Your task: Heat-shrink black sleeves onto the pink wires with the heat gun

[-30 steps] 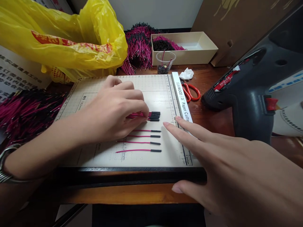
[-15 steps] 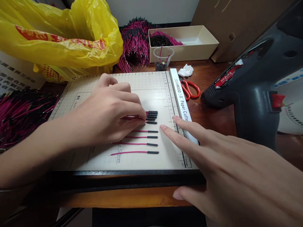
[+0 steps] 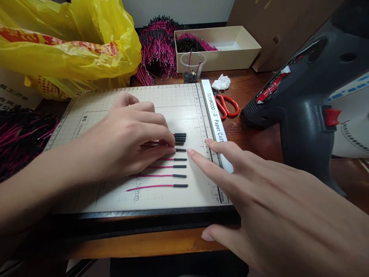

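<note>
Pink wires with black sleeved ends lie on the paper cutter's white gridded board point(image 3: 178, 111). My left hand point(image 3: 135, 132) is closed over several of them, thumb and index finger pinching near the sleeves; their pink lengths are mostly hidden beneath it. A wire's black end point(image 3: 181, 150) sticks out by the thumb tip. Below it, separate wires lie in spaced rows, the lowest wire point(image 3: 155, 187) nearest the front edge. My right hand point(image 3: 259, 192) is open with fingers spread, its index fingertip at or very near that black end, another fingertip by the metal rail point(image 3: 215, 119).
Behind the board stand a clear cup point(image 3: 192, 67) with black bits, a cream box point(image 3: 230, 59) and a wire heap point(image 3: 161, 46). Right are red-handled scissors point(image 3: 230, 107), crumpled tissue point(image 3: 221, 82) and a dark glue gun point(image 3: 300, 96). Left are a yellow bag point(image 3: 86, 57) and more wires point(image 3: 23, 142).
The whole view has shifted slightly, moving the scene left. My right index fingertip has come closer to the black end by my left thumb. That end now lies a little apart from the bundle above.
</note>
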